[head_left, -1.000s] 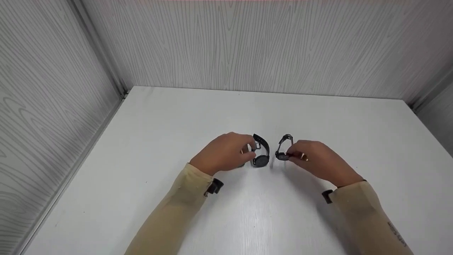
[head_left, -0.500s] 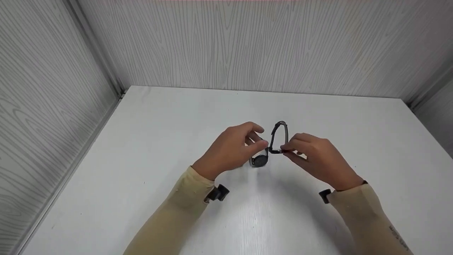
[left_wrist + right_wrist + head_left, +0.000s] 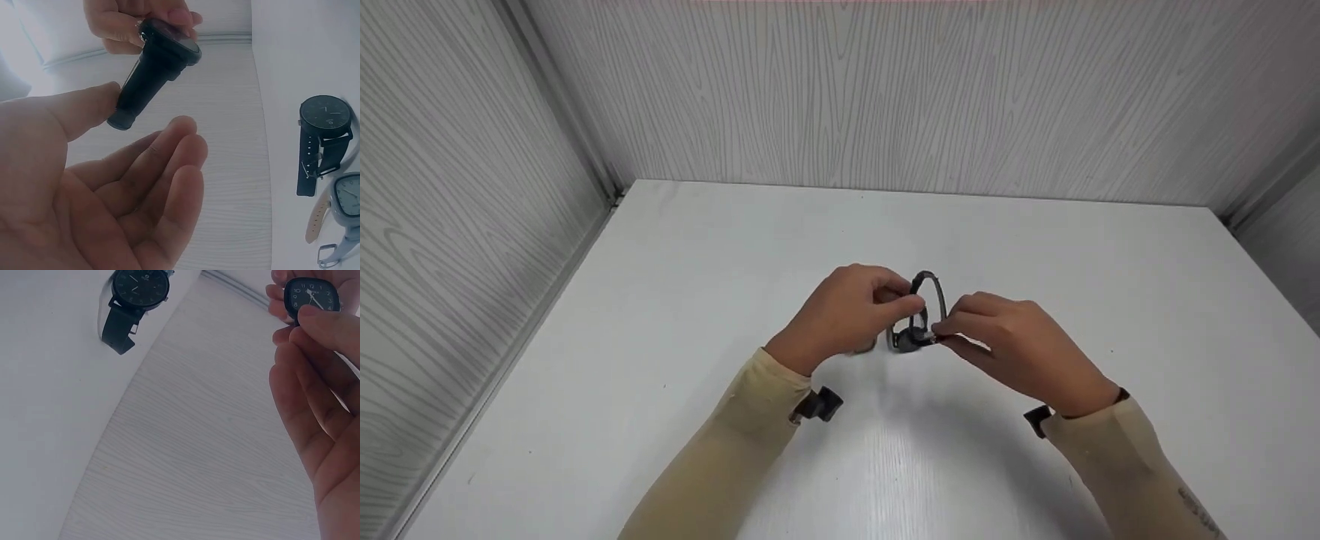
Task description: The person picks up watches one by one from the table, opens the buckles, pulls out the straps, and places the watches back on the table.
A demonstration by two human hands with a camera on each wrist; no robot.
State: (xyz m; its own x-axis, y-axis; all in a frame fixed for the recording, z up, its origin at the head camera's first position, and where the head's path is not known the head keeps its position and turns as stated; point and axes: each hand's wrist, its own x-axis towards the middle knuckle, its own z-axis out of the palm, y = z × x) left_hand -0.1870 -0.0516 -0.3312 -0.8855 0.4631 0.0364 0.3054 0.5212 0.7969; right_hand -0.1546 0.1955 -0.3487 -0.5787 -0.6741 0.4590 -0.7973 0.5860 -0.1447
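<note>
My right hand [image 3: 1005, 341] pinches a black square-faced wristwatch [image 3: 312, 297] by its case, thumb on the face. Its dark strap stands up as a closed loop in the head view. Across from it my left hand [image 3: 851, 311] has its thumb at the strap of this held watch [image 3: 146, 79], with the other fingers bent loosely and apart from it. Behind the held watch in the head view, a black round-faced wristwatch [image 3: 325, 115] rests on the table. Beside that one lies a pale wristwatch [image 3: 347, 197], mostly covered by my left hand in the head view.
The white tabletop [image 3: 720, 247] runs back to a grey wood-grain panel [image 3: 840, 97]. Another such panel [image 3: 450, 225] stands along the left side. Small black cameras sit on both wrists.
My right hand has lifted the square-faced watch and carried it left, to in front of the round one. My left hand has left the round watch and now touches the held watch's strap.
</note>
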